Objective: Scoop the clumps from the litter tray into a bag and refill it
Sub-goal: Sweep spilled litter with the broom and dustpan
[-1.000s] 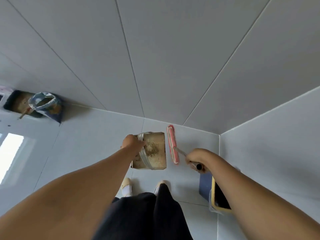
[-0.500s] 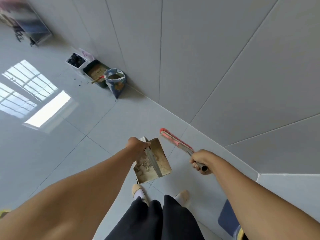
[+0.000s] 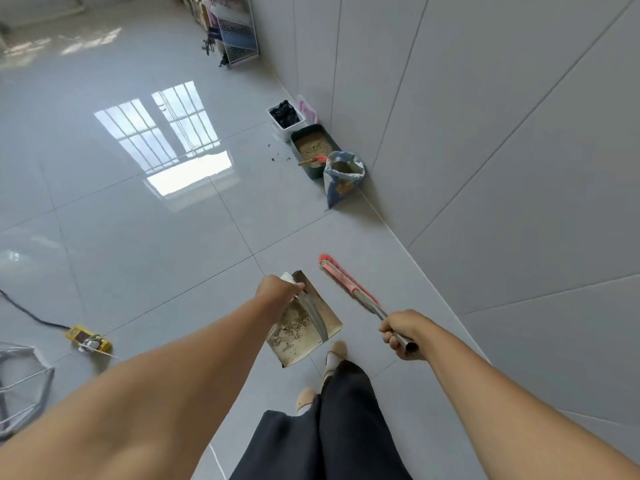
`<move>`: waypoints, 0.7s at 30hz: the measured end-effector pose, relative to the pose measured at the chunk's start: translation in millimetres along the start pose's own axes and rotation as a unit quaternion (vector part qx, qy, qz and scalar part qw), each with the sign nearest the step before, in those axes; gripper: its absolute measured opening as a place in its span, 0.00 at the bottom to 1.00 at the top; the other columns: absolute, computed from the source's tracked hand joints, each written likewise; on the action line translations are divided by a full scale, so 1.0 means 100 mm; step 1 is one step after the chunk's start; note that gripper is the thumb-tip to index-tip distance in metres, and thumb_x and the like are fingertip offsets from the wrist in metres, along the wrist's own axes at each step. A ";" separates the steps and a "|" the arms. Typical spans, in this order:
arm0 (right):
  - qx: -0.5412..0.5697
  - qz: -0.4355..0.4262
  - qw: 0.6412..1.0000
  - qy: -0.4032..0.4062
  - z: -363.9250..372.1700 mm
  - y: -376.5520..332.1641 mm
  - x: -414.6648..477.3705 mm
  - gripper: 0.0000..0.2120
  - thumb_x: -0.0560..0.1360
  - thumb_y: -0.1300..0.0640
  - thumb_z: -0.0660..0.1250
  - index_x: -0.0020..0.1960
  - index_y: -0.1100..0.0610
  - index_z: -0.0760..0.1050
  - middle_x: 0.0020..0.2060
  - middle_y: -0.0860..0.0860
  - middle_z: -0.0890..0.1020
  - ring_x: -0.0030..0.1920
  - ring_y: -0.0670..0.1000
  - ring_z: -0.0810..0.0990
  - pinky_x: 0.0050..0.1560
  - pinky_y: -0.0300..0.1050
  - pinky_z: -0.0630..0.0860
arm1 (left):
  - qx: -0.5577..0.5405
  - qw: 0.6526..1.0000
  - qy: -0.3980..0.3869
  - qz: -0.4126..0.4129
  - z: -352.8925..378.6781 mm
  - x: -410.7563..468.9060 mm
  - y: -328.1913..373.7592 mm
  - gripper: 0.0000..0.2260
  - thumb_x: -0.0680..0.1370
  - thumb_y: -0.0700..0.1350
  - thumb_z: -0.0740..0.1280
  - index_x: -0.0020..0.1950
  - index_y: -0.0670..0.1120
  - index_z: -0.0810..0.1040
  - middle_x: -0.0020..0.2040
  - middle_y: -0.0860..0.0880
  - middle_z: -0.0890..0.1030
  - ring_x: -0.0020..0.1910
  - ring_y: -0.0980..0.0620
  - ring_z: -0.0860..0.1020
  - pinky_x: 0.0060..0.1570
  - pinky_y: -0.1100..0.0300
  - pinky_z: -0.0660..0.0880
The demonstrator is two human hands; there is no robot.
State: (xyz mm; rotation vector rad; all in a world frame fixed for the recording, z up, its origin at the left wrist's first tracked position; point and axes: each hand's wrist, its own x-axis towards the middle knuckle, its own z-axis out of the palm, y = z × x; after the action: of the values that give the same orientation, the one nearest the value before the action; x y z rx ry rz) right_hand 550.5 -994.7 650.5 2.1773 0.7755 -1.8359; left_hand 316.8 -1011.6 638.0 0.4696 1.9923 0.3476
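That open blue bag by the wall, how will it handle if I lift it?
The bag looks soft-sided and creased, so it will probably sag rather than hold shape. It appears well filled with granules, so likely heavy for its size. Its mouth gapes open beside the litter tray, so tipping it may spill.
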 end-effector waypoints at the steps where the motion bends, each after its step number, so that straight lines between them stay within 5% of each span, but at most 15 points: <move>1: -0.010 0.000 1.000 -0.004 0.06 -0.19 0.03 0.06 0.78 0.65 0.59 0.47 0.60 0.74 0.28 0.52 0.74 0.22 0.45 0.67 0.21 0.32 0.65 | -0.011 1.000 0.009 -0.007 -0.13 0.10 0.04 0.18 0.75 0.49 0.71 0.37 0.42 0.66 0.31 0.47 0.67 0.27 0.52 0.67 0.24 0.62 0.63; 21: -0.147 0.008 0.988 -0.037 0.96 -3.63 0.79 0.03 0.78 0.62 0.59 0.49 0.60 0.72 0.26 0.52 0.73 0.18 0.45 0.67 0.21 0.32 0.64 | -0.133 0.986 0.091 -0.049 -2.13 2.06 1.29 0.16 0.74 0.50 0.72 0.44 0.40 0.70 0.33 0.47 0.69 0.29 0.51 0.70 0.27 0.60 0.64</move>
State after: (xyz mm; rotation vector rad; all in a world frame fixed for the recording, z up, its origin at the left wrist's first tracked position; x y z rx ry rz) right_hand 293.4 -711.4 621.2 1.9142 0.9428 -1.6638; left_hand 65.1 -809.8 627.2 0.1743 2.0985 0.6024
